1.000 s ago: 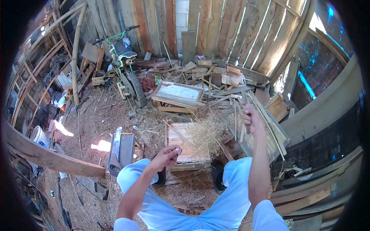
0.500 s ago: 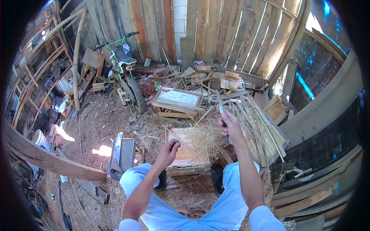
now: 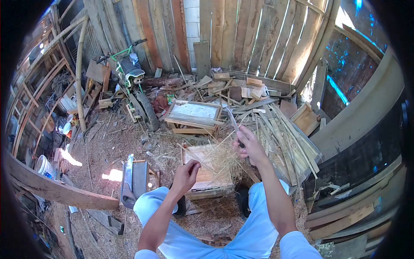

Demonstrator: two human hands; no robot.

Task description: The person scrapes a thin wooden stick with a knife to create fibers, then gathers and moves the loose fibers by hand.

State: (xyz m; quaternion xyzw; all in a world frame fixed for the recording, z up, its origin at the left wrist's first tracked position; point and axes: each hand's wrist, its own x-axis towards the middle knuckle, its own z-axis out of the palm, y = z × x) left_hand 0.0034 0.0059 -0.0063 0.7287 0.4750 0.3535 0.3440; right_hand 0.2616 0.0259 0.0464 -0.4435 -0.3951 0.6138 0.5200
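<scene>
My right hand (image 3: 250,146) is wrapped round the dark handle of a knife (image 3: 233,120), its curved blade pointing up and to the left. My left hand (image 3: 186,176) is closed in a pinch over the left side of a low wooden box (image 3: 209,184). Whatever its fingers hold, if anything, is too thin to make out. Fine pale shavings (image 3: 224,162) heap on the right part of the box, below the knife. Both hands are apart, in front of my knees.
A handsaw (image 3: 128,181) lies on a small dark-topped stool (image 3: 140,177) at left. Beyond the box stand a wooden frame (image 3: 193,111) and a small motorbike (image 3: 137,86). Long wood strips (image 3: 284,142) pile up at right. Offcuts (image 3: 254,88) lie along the plank wall.
My right hand has moved left with the knife, and the blade now tilts further left. My left hand stays closed near the box. The view has shifted slightly.
</scene>
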